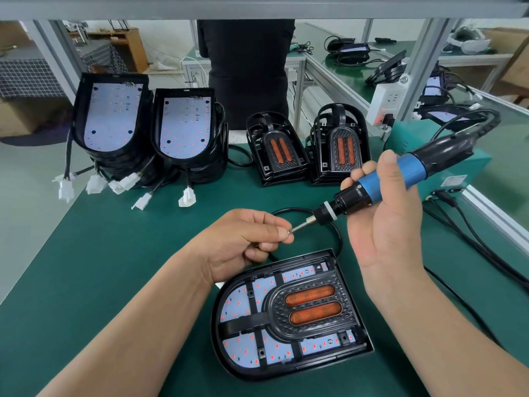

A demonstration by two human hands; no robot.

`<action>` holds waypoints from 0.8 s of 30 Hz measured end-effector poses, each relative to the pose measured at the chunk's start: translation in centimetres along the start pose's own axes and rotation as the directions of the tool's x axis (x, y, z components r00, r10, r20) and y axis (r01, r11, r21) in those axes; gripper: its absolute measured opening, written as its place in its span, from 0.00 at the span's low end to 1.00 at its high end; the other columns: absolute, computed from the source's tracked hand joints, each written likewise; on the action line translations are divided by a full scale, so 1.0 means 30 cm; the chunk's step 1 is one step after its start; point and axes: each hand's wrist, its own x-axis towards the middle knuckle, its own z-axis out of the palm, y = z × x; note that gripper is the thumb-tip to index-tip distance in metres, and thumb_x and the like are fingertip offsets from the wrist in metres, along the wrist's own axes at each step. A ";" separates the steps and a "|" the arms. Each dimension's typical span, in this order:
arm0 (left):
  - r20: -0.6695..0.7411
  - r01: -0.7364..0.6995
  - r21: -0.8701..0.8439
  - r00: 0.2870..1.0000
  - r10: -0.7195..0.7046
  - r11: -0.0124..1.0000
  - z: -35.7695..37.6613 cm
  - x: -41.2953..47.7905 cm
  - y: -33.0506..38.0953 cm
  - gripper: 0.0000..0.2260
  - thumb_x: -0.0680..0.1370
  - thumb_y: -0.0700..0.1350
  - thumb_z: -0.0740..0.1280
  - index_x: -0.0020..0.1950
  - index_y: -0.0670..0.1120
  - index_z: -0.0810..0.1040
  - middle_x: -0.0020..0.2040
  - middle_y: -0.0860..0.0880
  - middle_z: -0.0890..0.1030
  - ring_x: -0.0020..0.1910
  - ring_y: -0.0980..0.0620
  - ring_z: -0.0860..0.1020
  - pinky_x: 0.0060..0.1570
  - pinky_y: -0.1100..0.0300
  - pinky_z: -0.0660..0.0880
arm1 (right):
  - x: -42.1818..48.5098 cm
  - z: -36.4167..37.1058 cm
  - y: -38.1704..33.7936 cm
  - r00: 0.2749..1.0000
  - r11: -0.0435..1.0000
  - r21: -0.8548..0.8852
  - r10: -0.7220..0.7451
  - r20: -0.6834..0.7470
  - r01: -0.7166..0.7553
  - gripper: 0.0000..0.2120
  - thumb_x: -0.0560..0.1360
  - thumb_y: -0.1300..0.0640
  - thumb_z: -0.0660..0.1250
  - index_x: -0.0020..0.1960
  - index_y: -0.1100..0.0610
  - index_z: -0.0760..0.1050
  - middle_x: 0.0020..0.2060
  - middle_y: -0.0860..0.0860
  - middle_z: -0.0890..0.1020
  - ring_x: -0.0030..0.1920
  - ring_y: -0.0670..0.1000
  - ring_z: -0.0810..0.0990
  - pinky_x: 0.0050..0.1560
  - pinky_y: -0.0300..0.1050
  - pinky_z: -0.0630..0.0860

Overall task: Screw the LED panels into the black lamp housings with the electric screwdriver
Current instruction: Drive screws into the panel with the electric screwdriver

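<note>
A green-matted workbench [114,267] fills the view, and a person in black clothing [249,67] stands at its far edge. At the back left two stacks of black D-shaped lamp housings [111,118] lean upright, each front one showing a white LED board. Their black cables trail down to white plastic connectors [187,197] lying on the mat. To the right of them stand two shorter stacks of black plastic frames with twin orange lenses [340,147].

Nearest the camera, one black lamp housing [257,371] lies flat on the mat with its rounded end to the left. A white LED panel dotted with red emitters [237,305] sits inside it, under a black frame with two orange lenses [312,306].

At the right edge sits a teal metal power box [406,138]. A black cable runs from near it to the blue-and-black electric screwdriver [380,186], which is held above the housing, slanting down to the left. The right hand [392,233] is wrapped round its barrel – thumb on top, fingers curled behind. The left hand [243,239] hovers above the housing's upper edge, its thumb and forefinger pinched on a small silver screw [289,231] – held right at the tip of the screwdriver's bit [300,225].
</note>
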 end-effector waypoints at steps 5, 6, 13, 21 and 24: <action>0.023 0.000 -0.014 1.000 0.000 1.000 -0.002 0.000 0.002 0.06 0.77 0.30 0.70 0.49 0.39 0.83 0.44 0.41 0.85 0.29 0.58 0.71 0.23 0.70 0.64 | 0.005 -0.009 0.005 0.996 0.998 0.043 0.045 -0.075 -0.042 0.11 0.82 0.52 0.73 0.58 0.55 0.74 0.43 0.49 0.79 0.44 0.49 0.79 0.54 0.46 0.79; 0.028 0.001 -0.022 1.000 -0.001 1.000 -0.003 0.000 0.002 0.06 0.77 0.30 0.70 0.50 0.39 0.83 0.44 0.42 0.84 0.29 0.58 0.71 0.23 0.70 0.64 | 0.006 -0.011 0.006 0.993 0.996 0.066 0.060 -0.100 -0.054 0.12 0.82 0.52 0.73 0.59 0.56 0.74 0.42 0.49 0.79 0.43 0.49 0.79 0.54 0.46 0.79; 0.039 0.026 -0.023 0.999 -0.025 0.999 -0.013 -0.016 0.019 0.08 0.75 0.41 0.73 0.51 0.38 0.85 0.42 0.43 0.81 0.31 0.56 0.70 0.24 0.69 0.61 | 0.007 -0.002 -0.003 0.983 0.986 0.147 0.106 -0.153 -0.084 0.14 0.83 0.53 0.72 0.62 0.58 0.70 0.43 0.50 0.78 0.42 0.50 0.79 0.54 0.47 0.81; 0.084 0.057 0.482 0.990 -0.111 0.874 -0.105 -0.121 0.084 0.06 0.79 0.42 0.72 0.49 0.42 0.88 0.35 0.50 0.76 0.27 0.58 0.64 0.24 0.67 0.57 | -0.021 0.028 -0.022 0.994 0.981 0.165 0.109 -0.014 -0.105 0.11 0.84 0.57 0.69 0.62 0.56 0.69 0.43 0.50 0.78 0.43 0.50 0.78 0.55 0.48 0.79; 0.126 0.044 0.595 0.981 -0.147 0.802 -0.131 -0.159 0.109 0.14 0.75 0.49 0.76 0.53 0.40 0.88 0.33 0.49 0.69 0.28 0.54 0.60 0.27 0.64 0.55 | -0.044 0.046 -0.021 0.989 0.978 0.156 0.129 0.070 -0.139 0.07 0.85 0.57 0.68 0.60 0.56 0.71 0.43 0.49 0.77 0.43 0.49 0.78 0.53 0.48 0.78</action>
